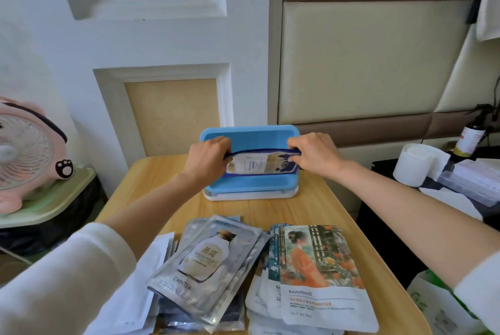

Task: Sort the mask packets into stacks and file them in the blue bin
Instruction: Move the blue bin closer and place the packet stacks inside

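Left hand [209,157]: your fingers curl round the left end of the blue packets [259,164].
Blue packets: upper centre, on edge in the blue bin [249,131]; probably light, floppy and slick, so hold both ends.
Right hand [313,153]: pinches the right end.
Count: one bin. There are three heaps in the lower frame: white packets [146,288], silver packets [205,267] and picture packets [322,275]. They overlap too much to count.

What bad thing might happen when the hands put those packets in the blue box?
The left hand and right hand grip the blue-edged packets only at the ends, so middle ones might slip out. The blue bin stands near the table's far edge; a hard push might slide it back. A sleeve may brush the loosely fanned silver packets and mix the piles.
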Motion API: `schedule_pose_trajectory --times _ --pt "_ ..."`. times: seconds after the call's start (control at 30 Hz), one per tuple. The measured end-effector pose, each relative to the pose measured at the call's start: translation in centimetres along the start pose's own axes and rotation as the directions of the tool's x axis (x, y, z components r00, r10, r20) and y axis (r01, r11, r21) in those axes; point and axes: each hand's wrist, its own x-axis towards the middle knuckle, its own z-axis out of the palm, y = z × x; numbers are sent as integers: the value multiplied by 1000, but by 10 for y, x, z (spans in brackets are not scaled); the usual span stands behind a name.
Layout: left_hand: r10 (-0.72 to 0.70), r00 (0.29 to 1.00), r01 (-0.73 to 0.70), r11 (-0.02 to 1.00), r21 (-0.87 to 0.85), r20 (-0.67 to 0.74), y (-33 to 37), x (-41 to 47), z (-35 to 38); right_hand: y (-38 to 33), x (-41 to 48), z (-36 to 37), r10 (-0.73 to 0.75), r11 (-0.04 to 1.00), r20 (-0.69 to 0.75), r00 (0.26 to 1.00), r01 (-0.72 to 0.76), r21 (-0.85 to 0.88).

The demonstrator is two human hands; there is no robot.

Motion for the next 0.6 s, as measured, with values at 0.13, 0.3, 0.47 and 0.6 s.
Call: schedule_pose_trajectory --times 0.13,0.3,0.47,0.6 --pt "113 985 -132 980 148 129 -9 -14 29 -10 1 38 -64 997 74 995 67 -29" --pt "90 957 -173 940 295 274 -10 -16 64 -18 3 84 -75 976 176 981 108 -187" --pt "43 935 -151 947 282 353 -10 -11 77 -20 15 98 -36 972 284 958 100 -214" --pt "19 922 -105 974 202 388 -14 -7 78 -15 19 100 -24 988 304 952 69 -137"
